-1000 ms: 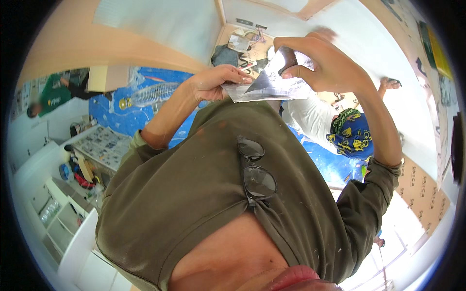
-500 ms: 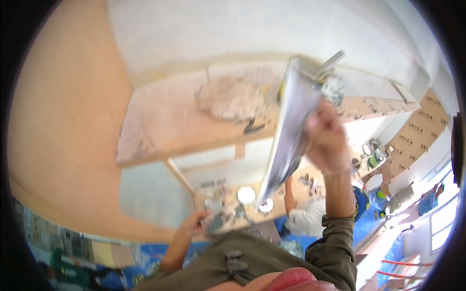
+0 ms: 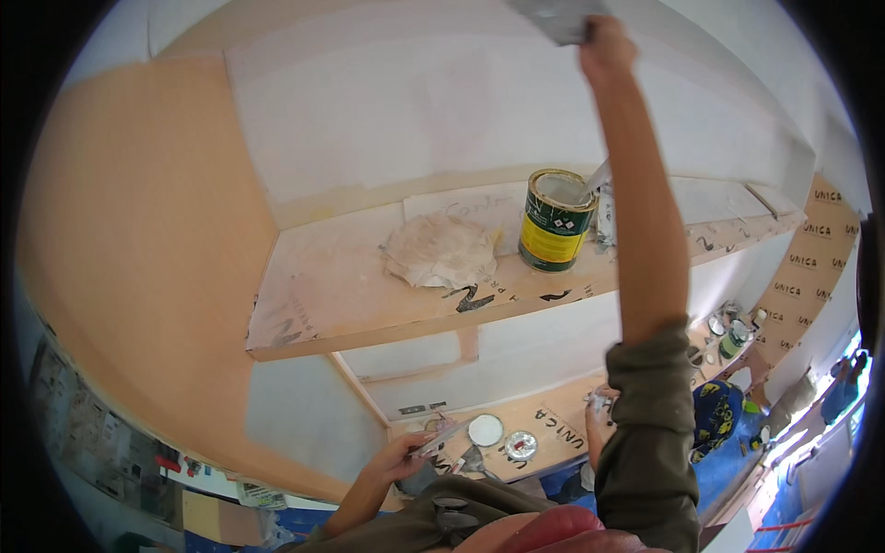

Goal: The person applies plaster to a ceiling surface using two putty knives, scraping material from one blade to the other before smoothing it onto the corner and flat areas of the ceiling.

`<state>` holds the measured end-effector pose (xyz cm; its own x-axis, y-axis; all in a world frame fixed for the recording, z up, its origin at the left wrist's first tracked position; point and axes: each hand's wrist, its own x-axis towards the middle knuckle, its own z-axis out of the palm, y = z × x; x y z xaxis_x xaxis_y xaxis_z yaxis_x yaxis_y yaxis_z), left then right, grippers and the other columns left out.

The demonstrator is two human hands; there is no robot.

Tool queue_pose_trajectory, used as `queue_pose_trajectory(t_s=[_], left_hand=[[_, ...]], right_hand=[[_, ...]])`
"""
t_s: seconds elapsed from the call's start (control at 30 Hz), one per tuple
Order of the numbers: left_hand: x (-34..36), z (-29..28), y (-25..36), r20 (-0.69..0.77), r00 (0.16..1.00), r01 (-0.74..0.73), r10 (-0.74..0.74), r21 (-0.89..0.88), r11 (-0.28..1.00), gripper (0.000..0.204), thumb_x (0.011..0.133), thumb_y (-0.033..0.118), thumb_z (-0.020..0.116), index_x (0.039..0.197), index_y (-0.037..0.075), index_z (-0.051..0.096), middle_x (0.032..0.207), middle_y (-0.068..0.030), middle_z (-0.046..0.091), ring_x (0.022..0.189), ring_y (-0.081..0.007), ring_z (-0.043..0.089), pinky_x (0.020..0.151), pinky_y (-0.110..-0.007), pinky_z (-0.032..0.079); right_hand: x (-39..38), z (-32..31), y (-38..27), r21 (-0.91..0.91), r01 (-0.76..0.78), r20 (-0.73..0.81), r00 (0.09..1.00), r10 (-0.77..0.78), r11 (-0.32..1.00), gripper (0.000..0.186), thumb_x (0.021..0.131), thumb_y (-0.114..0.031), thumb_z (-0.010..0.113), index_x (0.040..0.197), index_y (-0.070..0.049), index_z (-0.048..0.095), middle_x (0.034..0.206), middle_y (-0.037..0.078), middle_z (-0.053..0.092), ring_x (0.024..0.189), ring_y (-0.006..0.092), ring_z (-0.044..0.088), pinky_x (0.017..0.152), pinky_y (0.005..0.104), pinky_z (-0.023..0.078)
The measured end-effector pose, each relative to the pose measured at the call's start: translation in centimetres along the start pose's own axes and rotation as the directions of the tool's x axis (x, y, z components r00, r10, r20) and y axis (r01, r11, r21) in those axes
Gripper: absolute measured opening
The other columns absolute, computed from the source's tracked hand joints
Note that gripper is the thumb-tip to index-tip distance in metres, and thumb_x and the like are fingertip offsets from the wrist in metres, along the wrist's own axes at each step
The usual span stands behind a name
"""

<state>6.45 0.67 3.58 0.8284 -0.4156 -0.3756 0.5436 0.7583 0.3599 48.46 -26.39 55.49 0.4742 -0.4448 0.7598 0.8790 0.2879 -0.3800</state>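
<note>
My right hand (image 3: pixel 608 51) is raised high with the arm stretched out, closed on a wide putty knife (image 3: pixel 560 17). Its grey blade lies at the upper wall and is partly cut off by the picture's top edge; whether it touches cannot be told. Low by my body, my left hand (image 3: pixel 396 459) is wrapped round a flat scraper (image 3: pixel 445 439), which shows as a thin pale edge. On the shelf (image 3: pixel 341 309) stands an open tin (image 3: pixel 551 230) with a yellow band and a stick-like tool leaning in it. Beside it lies a crumpled beige cloth or paper (image 3: pixel 442 253).
Below the shelf, a lower counter (image 3: pixel 544 419) holds a white round lid (image 3: pixel 486 429), a second tin top (image 3: pixel 521 446) and a scraper. A co-worker's hand (image 3: pixel 601 403) is near it, and a patterned head covering (image 3: pixel 717 415) shows to the right. A wooden panel (image 3: pixel 138 230) bounds the left.
My right hand has moved up and away toward the wall with the putty knife, uncovering the tin. My left hand has shifted slightly right and down, still holding the scraper.
</note>
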Motion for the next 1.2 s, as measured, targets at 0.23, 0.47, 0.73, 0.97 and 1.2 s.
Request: queue_pose_trajectory(t_s=[0.23,0.47,0.73,0.97,1.2], left_hand=[[-0.2,5.8,-1.9,-0.322,0.903,-0.285,0.285,0.049,0.957,0.025,0.086,0.008,0.049,0.107,-0.005,0.051,0.080,-0.0095,0.058,0.059,-0.0089,0.055,0.044,-0.013,0.044],[-0.8,0.2,-3.5,-0.171,0.954,-0.287,0.247,-0.272,0.919,0.029,0.086,0.007,0.048,0.111,-0.008,0.046,0.075,-0.0083,0.052,0.061,-0.0081,0.051,0.044,-0.013,0.044],[-2.2,2.4,-2.2,-0.193,0.927,-0.364,0.321,-0.269,0.892,0.037,0.087,0.005,0.044,0.121,-0.010,0.038,0.071,-0.0053,0.047,0.056,-0.0076,0.047,0.044,-0.012,0.043],[-2.4,-0.9,-2.5,-0.202,0.914,-0.394,0.352,-0.240,0.887,0.026,0.086,0.005,0.046,0.108,-0.008,0.045,0.072,-0.0071,0.050,0.057,-0.0089,0.051,0.046,-0.013,0.047],[-4.0,0.7,-3.8,-0.288,0.904,-0.392,0.316,-0.267,0.880,0.020,0.086,0.006,0.047,0.101,-0.006,0.048,0.071,-0.0056,0.051,0.057,-0.0091,0.051,0.044,-0.014,0.046]], right_hand=[[-8.6,12.0,4.3,0.628,-0.449,0.006,0.819,0.574,0.635,0.056,0.076,0.000,0.048,0.127,0.004,0.026,0.124,0.018,0.043,0.106,0.0277,0.050,0.085,0.0396,0.046],[-10.1,18.4,5.9,0.729,-0.552,0.134,0.695,0.706,0.405,0.070,0.079,-0.004,0.043,0.139,-0.009,0.007,0.139,0.012,0.025,0.120,0.0289,0.037,0.100,0.0429,0.031],[-8.7,21.2,8.2,0.770,-0.480,0.078,0.725,0.685,0.421,0.056,0.078,-0.002,0.042,0.131,-0.006,0.024,0.128,0.010,0.038,0.109,0.0252,0.044,0.094,0.0435,0.036],[-7.0,21.5,7.1,0.834,-0.455,0.187,0.765,0.616,0.311,0.045,0.080,0.001,0.043,0.123,-0.003,0.033,0.120,0.009,0.043,0.101,0.0236,0.048,0.086,0.0401,0.042],[-9.5,20.5,2.1,0.906,-0.364,0.175,0.785,0.594,0.214,0.024,0.078,0.010,0.039,0.101,0.007,0.045,0.087,0.007,0.049,0.071,0.0147,0.048,0.072,0.0341,0.049]])
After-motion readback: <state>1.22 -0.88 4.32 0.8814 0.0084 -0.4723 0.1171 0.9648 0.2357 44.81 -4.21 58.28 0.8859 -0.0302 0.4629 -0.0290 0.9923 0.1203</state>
